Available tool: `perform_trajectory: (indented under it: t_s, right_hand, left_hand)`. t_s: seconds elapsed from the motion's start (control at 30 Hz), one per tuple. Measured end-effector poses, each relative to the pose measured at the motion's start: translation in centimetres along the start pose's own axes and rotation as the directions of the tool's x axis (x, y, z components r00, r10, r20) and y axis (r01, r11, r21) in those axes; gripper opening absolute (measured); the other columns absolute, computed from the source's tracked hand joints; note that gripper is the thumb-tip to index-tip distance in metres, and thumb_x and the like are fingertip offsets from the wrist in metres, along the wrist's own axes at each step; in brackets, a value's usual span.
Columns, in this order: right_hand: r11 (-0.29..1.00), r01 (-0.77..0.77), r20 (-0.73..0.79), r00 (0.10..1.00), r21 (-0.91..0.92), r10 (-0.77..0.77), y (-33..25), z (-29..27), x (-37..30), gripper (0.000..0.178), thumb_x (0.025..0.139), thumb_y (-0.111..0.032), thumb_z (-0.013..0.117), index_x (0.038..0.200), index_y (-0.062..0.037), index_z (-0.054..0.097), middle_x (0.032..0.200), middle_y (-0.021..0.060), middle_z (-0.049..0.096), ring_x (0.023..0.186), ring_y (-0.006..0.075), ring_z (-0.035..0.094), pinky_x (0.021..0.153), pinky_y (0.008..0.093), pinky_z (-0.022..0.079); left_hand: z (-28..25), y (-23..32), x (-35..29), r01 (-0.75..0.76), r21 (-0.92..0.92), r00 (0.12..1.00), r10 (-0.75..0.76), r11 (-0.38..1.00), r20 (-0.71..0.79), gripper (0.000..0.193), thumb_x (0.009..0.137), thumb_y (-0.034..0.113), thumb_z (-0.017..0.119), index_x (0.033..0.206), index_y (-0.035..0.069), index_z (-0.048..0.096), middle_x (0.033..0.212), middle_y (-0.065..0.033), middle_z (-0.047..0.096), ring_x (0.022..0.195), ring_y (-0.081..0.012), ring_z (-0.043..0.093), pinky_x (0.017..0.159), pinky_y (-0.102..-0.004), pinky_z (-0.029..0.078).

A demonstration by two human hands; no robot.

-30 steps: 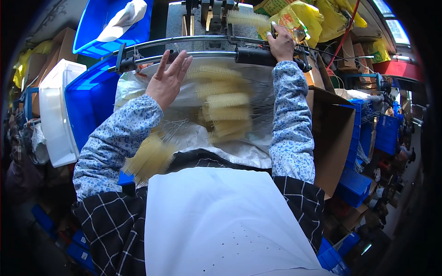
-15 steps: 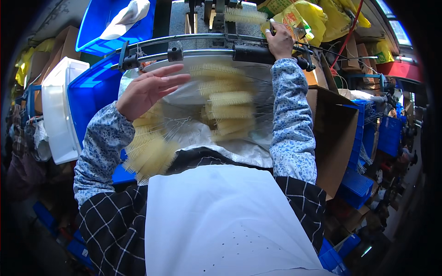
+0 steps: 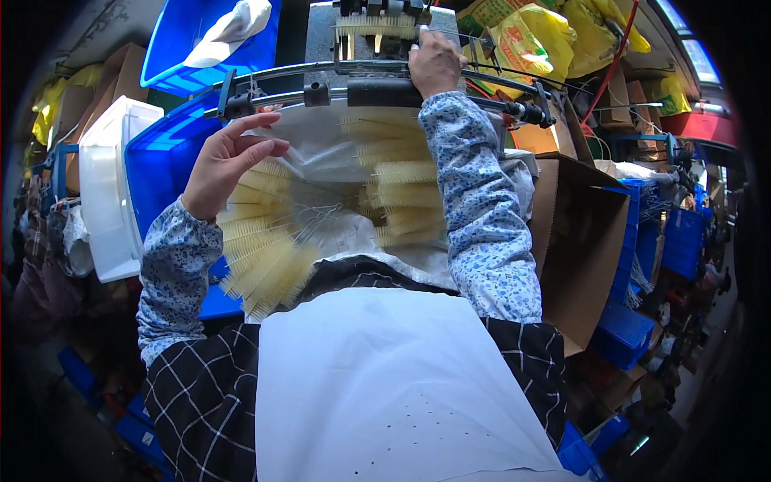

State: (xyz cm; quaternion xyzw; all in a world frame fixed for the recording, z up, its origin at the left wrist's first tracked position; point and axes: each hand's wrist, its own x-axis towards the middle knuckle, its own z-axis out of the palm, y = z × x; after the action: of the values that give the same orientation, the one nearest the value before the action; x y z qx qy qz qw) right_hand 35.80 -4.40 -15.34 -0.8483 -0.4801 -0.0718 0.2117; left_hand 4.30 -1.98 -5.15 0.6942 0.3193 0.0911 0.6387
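Note:
At the far side, my right hand [image 3: 436, 64] reaches over the rail of a metal machine [image 3: 474, 68]. Its fingers are closed at the right end of a pale bristled tube brush [image 3: 377, 27], which lies crosswise in the machine; the exact grip is partly hidden. My left hand [image 3: 233, 161] hovers at the left with loosely bent fingers, thumb apart from them and nothing seen between. Below it, a fan of yellowish brushes [image 3: 269, 265] with twisted wire stems rests by my lap. A second pile of brushes [image 3: 405, 193] lies beside my right forearm on pale sheeting [image 3: 313, 128].
Blue bins [image 3: 165, 153] and a white plastic box [image 3: 120, 193] stand on the left. A white cap [image 3: 229, 32] sits in the upper blue bin. To the right is an open cardboard box [image 3: 582, 257], with yellow bags [image 3: 530, 40] behind the machine's right end.
My right hand and the brush in the machine have shifted left together. My left hand has drawn back slightly left, its fingers more bent than before.

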Motion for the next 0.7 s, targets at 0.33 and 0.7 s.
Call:
perform_trajectory:
  t_s: [0.33,0.7]
  right_hand:
    - [1.0,-0.002,0.018,1.0,-0.004,0.002,-0.9,0.5,0.0,0.03,0.076,-0.02,0.054,0.104,-0.0089,0.057,0.102,0.0061,0.056,0.095,0.0247,0.053,0.078,0.044,0.036]
    - [0.997,0.047,-0.066,0.997,0.053,-0.044,9.8,-0.5,0.6,0.034,0.075,-0.021,0.053,0.107,-0.0116,0.057,0.104,0.0063,0.056,0.098,0.0254,0.052,0.08,0.0435,0.038]
  left_hand:
    - [-4.4,-5.1,-0.6,0.248,0.908,0.941,-0.306,0.338,-0.143,0.048,0.08,0.042,0.054,0.109,0.004,0.051,0.106,-0.0175,0.054,0.101,-0.0303,0.05,0.085,-0.0373,0.04]
    - [-6.9,-7.0,-2.4,0.313,0.534,0.917,-0.396,0.785,0.046,0.034,0.071,0.012,0.065,0.099,0.004,0.047,0.091,-0.0062,0.049,0.082,-0.0126,0.048,0.074,-0.0256,0.041]
